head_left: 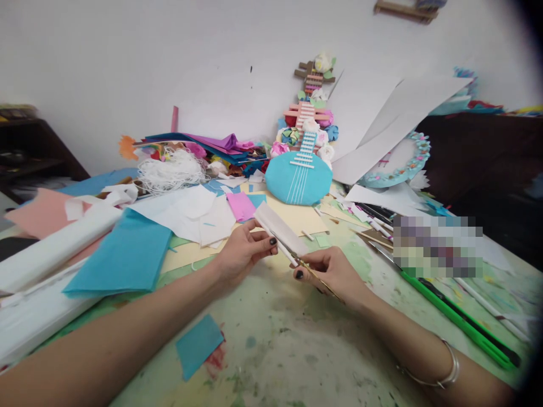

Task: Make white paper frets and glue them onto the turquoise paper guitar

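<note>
My left hand (pixel 248 249) pinches a folded piece of white paper (pixel 280 223) between thumb and fingers, above the middle of the table. My right hand (pixel 331 268) is closed around a slim pair of gold-handled scissors (pixel 299 261). Their dark blades lie along the paper's lower edge, touching it, and a narrow white strip (pixel 288 254) shows just below them. Fingers cover part of the handles. Behind the hands stands a turquoise paper lute (pixel 299 178) with white strings. A small turquoise paper piece (pixel 199 345) lies on the table in front.
Folded turquoise paper (pixel 123 254) and white rolls (pixel 59 249) lie left. White string (pixel 172 169) is bundled at the back. A green utility knife (pixel 458 316) with its blade showing lies right, near thin sticks. White sheets (pixel 394 124) lean on the wall.
</note>
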{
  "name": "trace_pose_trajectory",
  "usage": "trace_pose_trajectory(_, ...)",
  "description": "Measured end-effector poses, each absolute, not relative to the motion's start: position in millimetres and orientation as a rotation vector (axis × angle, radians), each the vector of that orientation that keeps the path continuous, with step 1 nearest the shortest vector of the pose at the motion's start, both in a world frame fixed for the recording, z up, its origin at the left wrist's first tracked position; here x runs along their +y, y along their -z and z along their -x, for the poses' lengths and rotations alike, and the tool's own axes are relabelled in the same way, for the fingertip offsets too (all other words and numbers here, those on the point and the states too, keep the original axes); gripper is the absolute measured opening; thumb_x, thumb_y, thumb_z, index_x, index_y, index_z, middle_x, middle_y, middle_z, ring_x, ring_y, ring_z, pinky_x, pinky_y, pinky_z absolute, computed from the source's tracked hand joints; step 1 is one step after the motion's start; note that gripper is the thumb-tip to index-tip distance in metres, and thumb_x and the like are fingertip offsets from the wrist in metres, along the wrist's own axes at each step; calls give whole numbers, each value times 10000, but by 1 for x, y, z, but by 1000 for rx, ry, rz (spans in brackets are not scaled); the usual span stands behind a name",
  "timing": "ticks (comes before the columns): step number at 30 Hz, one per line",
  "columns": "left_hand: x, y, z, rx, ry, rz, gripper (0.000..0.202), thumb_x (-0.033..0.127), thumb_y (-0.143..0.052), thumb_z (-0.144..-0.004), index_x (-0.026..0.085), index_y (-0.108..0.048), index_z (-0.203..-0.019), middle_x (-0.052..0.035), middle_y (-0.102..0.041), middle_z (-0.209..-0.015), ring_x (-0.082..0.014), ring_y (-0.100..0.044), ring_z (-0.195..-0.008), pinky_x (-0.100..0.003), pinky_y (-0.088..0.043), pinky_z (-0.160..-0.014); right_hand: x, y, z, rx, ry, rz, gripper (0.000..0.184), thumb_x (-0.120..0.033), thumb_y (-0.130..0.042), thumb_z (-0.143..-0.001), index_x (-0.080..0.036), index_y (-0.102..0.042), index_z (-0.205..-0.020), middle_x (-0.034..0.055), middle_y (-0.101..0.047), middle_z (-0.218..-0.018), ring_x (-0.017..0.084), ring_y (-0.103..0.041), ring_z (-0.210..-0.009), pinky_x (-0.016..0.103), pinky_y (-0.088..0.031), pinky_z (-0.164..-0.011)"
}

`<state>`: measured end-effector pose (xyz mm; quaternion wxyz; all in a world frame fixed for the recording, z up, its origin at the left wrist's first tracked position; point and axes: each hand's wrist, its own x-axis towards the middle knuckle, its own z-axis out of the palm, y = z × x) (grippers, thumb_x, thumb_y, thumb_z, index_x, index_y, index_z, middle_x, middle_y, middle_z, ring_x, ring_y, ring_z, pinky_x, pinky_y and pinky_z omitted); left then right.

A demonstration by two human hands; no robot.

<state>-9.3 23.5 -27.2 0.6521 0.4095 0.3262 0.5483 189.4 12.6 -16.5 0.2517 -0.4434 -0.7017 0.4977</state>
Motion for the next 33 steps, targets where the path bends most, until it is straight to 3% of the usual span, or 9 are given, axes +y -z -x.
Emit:
trace_pose_trajectory(3, 23, 26, 8, 745, -1243, -913, 399, 144, -818, -609, 132, -567, -919, -9, -651, -696, -82, -579, -570, -216, -460, -592, 12, 15, -187, -1880, -1355, 1296, 411, -521, -724, -633, -121, -632, -632, -68, -264, -477, 55, -201, -464, 231, -101, -435)
trace_pose_trajectory(6, 23, 27, 8, 752, -1234, -920, 425, 141, -812, -617, 134, -567, -965, -12, -655, -707, -84, -580, -577, -221, -466, -604, 12, 14, -185, -1842, -1352, 1361, 461, -472, -754, -613, -131, -639, -900, -93, -338, -433, 58, -255, -414, 211, -139, -406)
trace_pose_trajectory(8, 23, 27, 8, 756, -1222, -930, 427, 141, -805, -626, 139, -560, -975, -15, -659, -714, -93, -591, -597, -229, -472, -623, 13, 14, -185, -1801, -1358, 1376, 622, -413, -772, -606, -163, -527, -1120, -118, -385, -421, 65, -295, -392, 192, -183, -398)
trace_pose_trajectory(10, 22, 28, 8, 759, -1212, -935, 410, 144, -803, -630, 143, -552, -954, -15, -660, -710, -99, -599, -611, -235, -473, -636, 13, 14, -184, -1767, -1370, 1380, 731, -350, -775, -606, -192, -408, -1219, -135, -419, -424, 68, -315, -385, 180, -215, -399)
trace_pose_trajectory(15, 21, 29, 9, 771, -1212, -945, 397, 159, -807, -625, 146, -546, -925, -14, -661, -706, -101, -599, -611, -239, -466, -641, 13, 13, -183, -1752, -1388, 1382, 723, -273, -757, -609, -204, -378, -1220, -141, -440, -424, 59, -305, -362, 175, -228, -391)
trace_pose_trajectory(26, 23, 29, 9, 758, -1183, -975, 399, 146, -797, -635, 147, -551, -949, -13, -660, -706, -96, -588, -599, -229, -453, -619, 14, 18, -185, -1825, -1387, 1302, 679, -417, -739, -653, -205, -364, -1177, -147, -390, -426, 63, -301, -374, 166, -205, -378)
trace_pose_trajectory(33, 21, 34, 7, 699, -1147, -982, 352, 151, -779, -668, 154, -547, -933, -11, -654, -705, -98, -595, -617, -215, -445, -598, 14, 20, -186, -1808, -1411, 1294, 688, -417, -760, -626, -216, -384, -1166, -136, -412, -469, 61, -322, -390, 165, -228, -386)
